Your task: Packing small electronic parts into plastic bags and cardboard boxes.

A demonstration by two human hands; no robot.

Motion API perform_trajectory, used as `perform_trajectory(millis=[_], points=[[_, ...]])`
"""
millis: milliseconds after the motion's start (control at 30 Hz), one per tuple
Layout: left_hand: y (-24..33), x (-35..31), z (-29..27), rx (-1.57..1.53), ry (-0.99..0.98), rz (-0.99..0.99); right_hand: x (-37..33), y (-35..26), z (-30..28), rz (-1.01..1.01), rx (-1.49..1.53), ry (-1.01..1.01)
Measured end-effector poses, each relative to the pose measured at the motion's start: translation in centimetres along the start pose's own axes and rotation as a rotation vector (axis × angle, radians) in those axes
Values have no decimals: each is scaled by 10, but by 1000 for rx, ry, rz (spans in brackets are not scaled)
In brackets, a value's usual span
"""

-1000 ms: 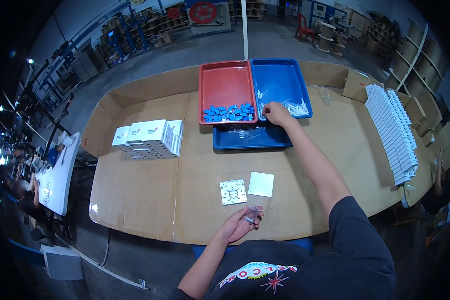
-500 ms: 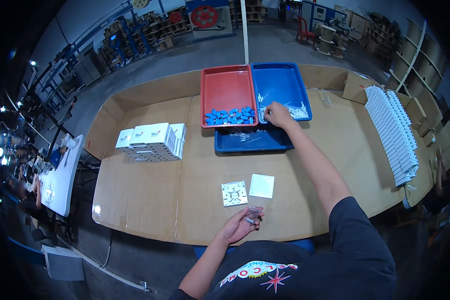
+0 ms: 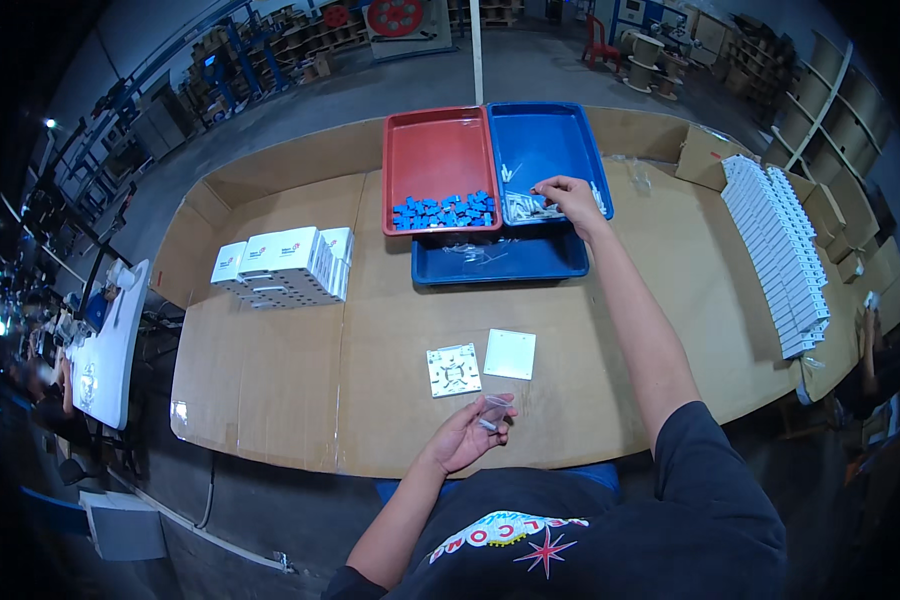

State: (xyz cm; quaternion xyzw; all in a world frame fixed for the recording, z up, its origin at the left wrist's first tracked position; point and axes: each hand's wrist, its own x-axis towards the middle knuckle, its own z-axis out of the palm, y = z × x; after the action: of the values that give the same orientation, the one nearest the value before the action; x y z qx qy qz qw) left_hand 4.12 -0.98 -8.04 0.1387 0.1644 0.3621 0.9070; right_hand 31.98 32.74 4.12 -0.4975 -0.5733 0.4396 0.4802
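Low over the table's near side, my left hand (image 3: 462,438) is closed around a small clear plastic bag (image 3: 496,408) with a little white piece inside. My right hand (image 3: 574,200) reaches over the near end of the blue tray (image 3: 540,130), thumb and fingers pinched together; what they hold is too small to make out. Small white sleeve-like parts (image 3: 522,208) lie below it in that tray. Just beyond my left hand are an open white square plastic base (image 3: 454,371) with a moulded inside and, to its right, a flat white square cover (image 3: 510,355).
Left of the blue tray stands a red tray (image 3: 438,150) with blue clip-like pieces (image 3: 445,212). A lower blue tray (image 3: 500,268) holds clear bags. White boxes (image 3: 282,262) are stacked at left; a long row of white plates (image 3: 778,260) stands at right. Cardboard walls edge the table.
My right hand has lifted a little from the white parts, its fingers now pinched above them. The left hand still holds the bag, turned slightly more upright. The whole view has shifted slightly.
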Motion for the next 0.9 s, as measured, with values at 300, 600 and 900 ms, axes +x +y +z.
perform_trajectory(millis=[300,600,900], points=[[-1,3,-7,3,-40,-6,22,23,5,39,-60,65],[-1,2,-8,-1,-28,-12,30,34,27,-364,-894,-127],[-1,1,-8,22,-25,1,54,11,38,-177,-1184,-460]])
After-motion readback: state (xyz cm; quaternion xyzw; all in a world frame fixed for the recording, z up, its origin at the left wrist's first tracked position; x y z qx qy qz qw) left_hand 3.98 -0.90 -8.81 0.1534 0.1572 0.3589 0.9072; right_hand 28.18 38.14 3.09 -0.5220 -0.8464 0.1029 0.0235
